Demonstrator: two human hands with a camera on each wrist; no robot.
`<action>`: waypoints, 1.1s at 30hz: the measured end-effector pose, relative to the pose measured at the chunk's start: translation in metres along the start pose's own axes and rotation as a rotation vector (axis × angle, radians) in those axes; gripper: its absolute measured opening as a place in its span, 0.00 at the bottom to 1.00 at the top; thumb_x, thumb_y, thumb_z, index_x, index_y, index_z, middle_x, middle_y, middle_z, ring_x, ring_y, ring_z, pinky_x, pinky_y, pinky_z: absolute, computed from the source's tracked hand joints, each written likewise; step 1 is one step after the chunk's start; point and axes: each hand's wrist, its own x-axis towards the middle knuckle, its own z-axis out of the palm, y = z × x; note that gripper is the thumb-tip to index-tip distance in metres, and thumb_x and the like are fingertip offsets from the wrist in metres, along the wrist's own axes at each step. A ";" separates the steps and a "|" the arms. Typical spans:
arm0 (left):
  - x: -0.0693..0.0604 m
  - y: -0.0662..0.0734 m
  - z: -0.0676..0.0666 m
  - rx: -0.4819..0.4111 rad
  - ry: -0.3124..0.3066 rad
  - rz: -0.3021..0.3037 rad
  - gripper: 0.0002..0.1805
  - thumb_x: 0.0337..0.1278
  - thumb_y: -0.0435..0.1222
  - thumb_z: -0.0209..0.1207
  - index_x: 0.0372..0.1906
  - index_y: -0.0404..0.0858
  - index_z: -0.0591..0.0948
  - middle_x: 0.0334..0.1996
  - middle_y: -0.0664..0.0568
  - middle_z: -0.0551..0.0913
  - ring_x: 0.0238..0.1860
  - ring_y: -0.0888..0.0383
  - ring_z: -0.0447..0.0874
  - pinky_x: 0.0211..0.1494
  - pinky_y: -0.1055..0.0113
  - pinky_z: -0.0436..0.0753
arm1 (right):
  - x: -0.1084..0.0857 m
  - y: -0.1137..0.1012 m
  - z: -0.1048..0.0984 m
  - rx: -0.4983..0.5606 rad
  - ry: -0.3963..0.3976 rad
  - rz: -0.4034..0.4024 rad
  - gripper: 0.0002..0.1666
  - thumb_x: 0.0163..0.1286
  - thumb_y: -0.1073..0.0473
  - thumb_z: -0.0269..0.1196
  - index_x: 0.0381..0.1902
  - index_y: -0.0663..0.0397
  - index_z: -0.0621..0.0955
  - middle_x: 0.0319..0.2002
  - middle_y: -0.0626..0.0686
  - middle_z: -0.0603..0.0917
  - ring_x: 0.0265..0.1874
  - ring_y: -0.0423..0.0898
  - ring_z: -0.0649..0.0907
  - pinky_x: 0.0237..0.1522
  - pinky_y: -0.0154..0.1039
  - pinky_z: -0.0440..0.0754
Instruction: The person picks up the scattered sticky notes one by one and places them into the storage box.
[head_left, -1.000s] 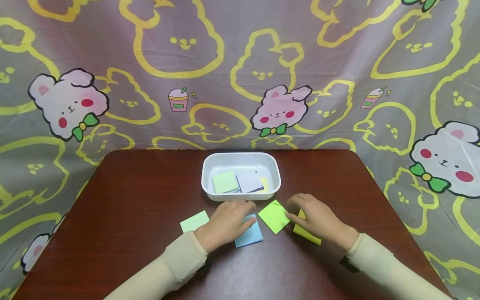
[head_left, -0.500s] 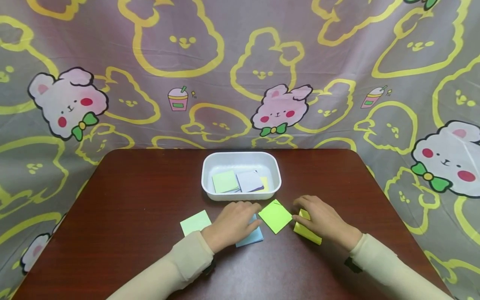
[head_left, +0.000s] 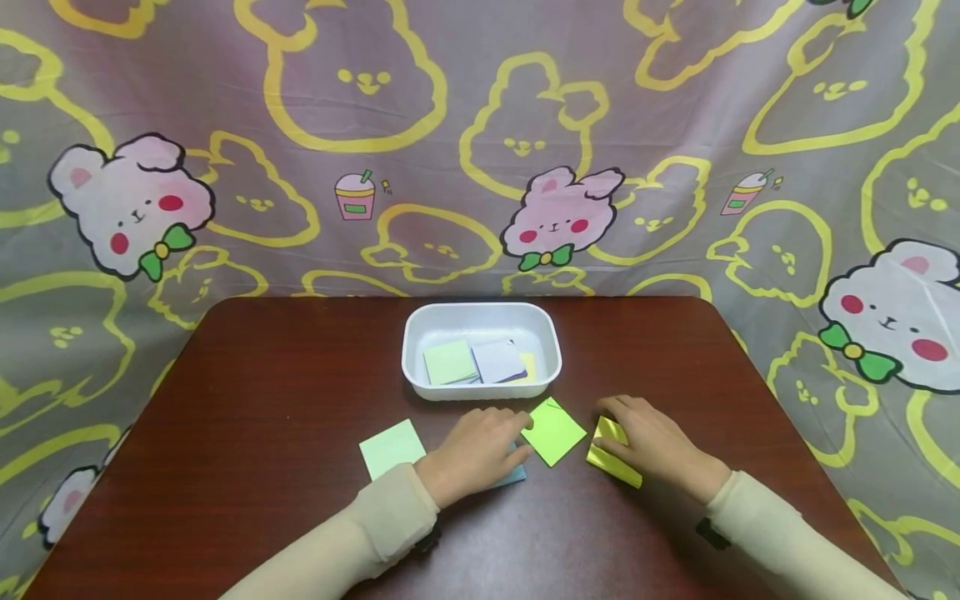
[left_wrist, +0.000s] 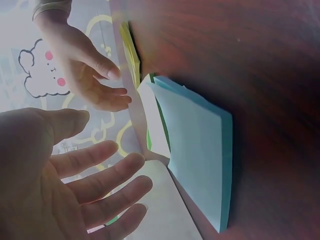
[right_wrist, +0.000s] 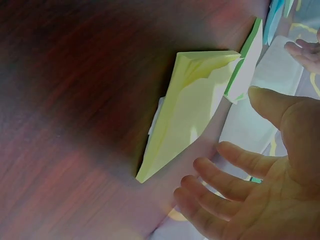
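My left hand [head_left: 476,454] hovers over a blue sticky note pad [head_left: 512,477], hiding most of it in the head view. Its fingers are loosely bent and hold nothing; the left wrist view shows a gap between them and the blue pad [left_wrist: 195,145]. Above a yellow sticky note pad [head_left: 615,468] is my right hand [head_left: 663,442], also relaxed and without anything in it. In the right wrist view the yellow pad [right_wrist: 187,115] lies apart from the fingers. Between the hands lies a bright green pad [head_left: 553,432], turned like a diamond.
A pale green pad [head_left: 392,448] lies left of my left hand, partly behind the sleeve. Farther back on the brown table [head_left: 285,375] stands a white plastic box [head_left: 480,392] with pale green, lilac and yellow pads inside. A patterned curtain [head_left: 450,175] hangs behind.
My left hand has shifted right across the blue pad, covering more of it and nearing the bright green pad. My right hand has drifted slightly right. The pads lie where they were.
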 end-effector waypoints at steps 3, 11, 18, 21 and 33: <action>0.002 0.002 0.002 0.004 0.000 0.010 0.13 0.64 0.44 0.64 0.48 0.42 0.85 0.37 0.56 0.89 0.37 0.58 0.87 0.37 0.65 0.82 | -0.001 0.002 0.001 -0.011 -0.005 -0.002 0.27 0.60 0.50 0.74 0.53 0.58 0.81 0.49 0.56 0.85 0.48 0.56 0.84 0.48 0.54 0.83; 0.006 0.007 0.004 0.010 0.001 0.029 0.11 0.64 0.44 0.64 0.44 0.43 0.85 0.34 0.56 0.88 0.33 0.59 0.86 0.33 0.67 0.79 | -0.003 0.004 0.002 -0.019 -0.052 0.032 0.33 0.58 0.49 0.75 0.55 0.63 0.80 0.50 0.58 0.85 0.47 0.57 0.84 0.48 0.55 0.83; 0.009 0.009 0.007 0.024 -0.020 0.027 0.10 0.64 0.46 0.64 0.41 0.44 0.84 0.30 0.58 0.86 0.30 0.59 0.83 0.30 0.67 0.75 | -0.003 0.007 0.004 -0.022 -0.088 0.046 0.38 0.56 0.50 0.76 0.58 0.67 0.79 0.52 0.62 0.84 0.50 0.60 0.84 0.51 0.56 0.82; 0.009 0.010 0.008 0.027 -0.028 0.021 0.10 0.63 0.46 0.64 0.41 0.44 0.84 0.29 0.58 0.85 0.30 0.60 0.83 0.30 0.66 0.76 | -0.002 0.008 0.004 -0.019 -0.098 0.044 0.38 0.55 0.50 0.76 0.57 0.69 0.79 0.51 0.63 0.84 0.49 0.59 0.84 0.50 0.55 0.83; 0.009 0.014 0.011 0.032 -0.029 0.020 0.11 0.63 0.46 0.64 0.42 0.44 0.83 0.29 0.58 0.85 0.32 0.60 0.84 0.33 0.66 0.78 | 0.000 0.008 0.004 -0.010 -0.090 0.022 0.35 0.50 0.50 0.79 0.51 0.68 0.83 0.42 0.58 0.84 0.36 0.47 0.80 0.37 0.43 0.78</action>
